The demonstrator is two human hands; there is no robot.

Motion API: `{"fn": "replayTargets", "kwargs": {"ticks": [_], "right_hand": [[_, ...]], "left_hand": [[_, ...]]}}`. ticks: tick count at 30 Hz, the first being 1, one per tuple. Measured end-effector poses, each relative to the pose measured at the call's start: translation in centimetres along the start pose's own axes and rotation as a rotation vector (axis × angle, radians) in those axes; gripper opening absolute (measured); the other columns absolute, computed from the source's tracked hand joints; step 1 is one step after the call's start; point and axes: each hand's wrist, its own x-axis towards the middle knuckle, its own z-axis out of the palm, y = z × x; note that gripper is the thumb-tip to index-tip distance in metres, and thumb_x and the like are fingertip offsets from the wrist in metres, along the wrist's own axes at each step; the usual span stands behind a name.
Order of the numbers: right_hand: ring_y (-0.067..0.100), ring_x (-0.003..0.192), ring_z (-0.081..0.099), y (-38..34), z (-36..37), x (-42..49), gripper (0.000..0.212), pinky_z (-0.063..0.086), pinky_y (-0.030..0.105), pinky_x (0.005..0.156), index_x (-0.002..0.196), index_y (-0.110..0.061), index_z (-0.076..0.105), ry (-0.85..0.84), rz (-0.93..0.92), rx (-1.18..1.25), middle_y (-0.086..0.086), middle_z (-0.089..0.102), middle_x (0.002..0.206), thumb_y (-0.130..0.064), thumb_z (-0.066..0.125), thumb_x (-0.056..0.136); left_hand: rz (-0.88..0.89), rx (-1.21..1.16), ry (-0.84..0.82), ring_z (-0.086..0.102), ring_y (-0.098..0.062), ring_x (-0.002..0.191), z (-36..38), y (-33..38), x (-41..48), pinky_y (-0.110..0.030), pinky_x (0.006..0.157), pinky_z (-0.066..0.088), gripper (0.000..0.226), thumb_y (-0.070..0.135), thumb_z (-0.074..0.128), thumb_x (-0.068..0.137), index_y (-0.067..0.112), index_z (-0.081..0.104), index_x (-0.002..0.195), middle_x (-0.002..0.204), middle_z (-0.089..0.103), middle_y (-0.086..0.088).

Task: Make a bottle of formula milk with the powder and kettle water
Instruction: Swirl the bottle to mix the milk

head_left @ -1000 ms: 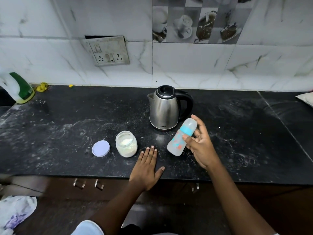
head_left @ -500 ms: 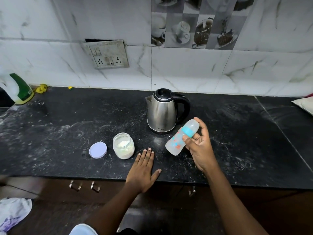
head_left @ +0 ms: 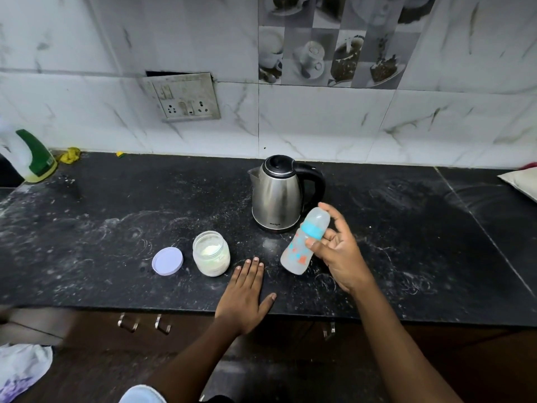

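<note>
Stainless electric kettle [head_left: 277,196] stands upright on the black speckled table [head_left: 116,199], lid closed, spout to the left, black handle to the right. All positions below are taken from the kettle.

- Baby bottle [head_left: 293,253]: just in front of the kettle and slightly right. Tilted, clear capped end up and toward the kettle's handle side, base down and nearer the person. Teal collar, orange and teal marks on the body. Cannot tell whether the base touches the table.
- Right hand [head_left: 340,257]: right of the bottle, in front of the kettle's handle. Grip clamped on the bottle, thumb across the front below the collar, fingers behind the capped end.
- Left hand [head_left: 244,298]: in front of the kettle, near the table's front edge. Grip apart, palm down, fingers straight and flat on the table, holding nothing.
- Powder jar [head_left: 211,254]: front-left of the kettle, upright, uncapped, white powder inside. Just left of the left hand's fingertips, not touching them.
- Pale lilac lid [head_left: 167,261]: further left of the kettle than the jar, lying flat just beside it.
- Green-and-white spray bottle [head_left: 32,157]: far left of the kettle, at the table's back corner.
- Wall socket plate [head_left: 186,97]: above and left of the kettle, on marble-patterned tile.
- White powdery smears on the table all around the kettle.
</note>
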Motion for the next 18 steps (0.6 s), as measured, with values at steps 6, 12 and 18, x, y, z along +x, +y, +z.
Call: {"fn": "replayTargets", "kwargs": {"ticks": [6, 12, 18], "right_hand": [[0.038, 0.122, 0.067, 0.4, 0.2, -0.2, 0.078, 0.057, 0.053, 0.1, 0.145, -0.037, 0.054, 0.028, 0.021, 0.024, 0.019, 0.067, 0.135, -0.002, 0.083, 0.082], [0.033, 0.119, 0.069, 0.1, 0.7, -0.5, 0.076, 0.059, 0.049, 0.097, 0.143, -0.039, 0.056, 0.061, 0.028, 0.067, 0.018, 0.068, 0.133, -0.002, 0.079, 0.081], [0.03, 0.117, 0.07, -0.5, 1.0, -0.5, 0.077, 0.059, 0.049, 0.098, 0.146, -0.036, 0.053, 0.099, 0.014, 0.104, 0.016, 0.069, 0.131, -0.002, 0.077, 0.082]], "left_hand": [[-0.004, 0.026, -0.009, -0.026, -0.018, 0.161, -0.2, 0.1, -0.1, -0.034, 0.127, -0.026, 0.091, 0.073, 0.006, 0.104, 0.012, -0.006, 0.169, 0.174, -0.021, -0.003], [-0.003, 0.016, 0.001, -0.023, -0.018, 0.161, -0.2, 0.1, 0.0, -0.035, 0.128, -0.023, 0.091, 0.073, 0.008, 0.104, 0.011, -0.002, 0.17, 0.174, -0.018, -0.004], [-0.016, 0.019, -0.006, -0.027, -0.017, 0.159, 0.0, 0.1, 0.1, -0.035, 0.128, -0.022, 0.091, 0.073, 0.006, 0.103, 0.012, -0.004, 0.17, 0.174, -0.019, -0.003]]}}
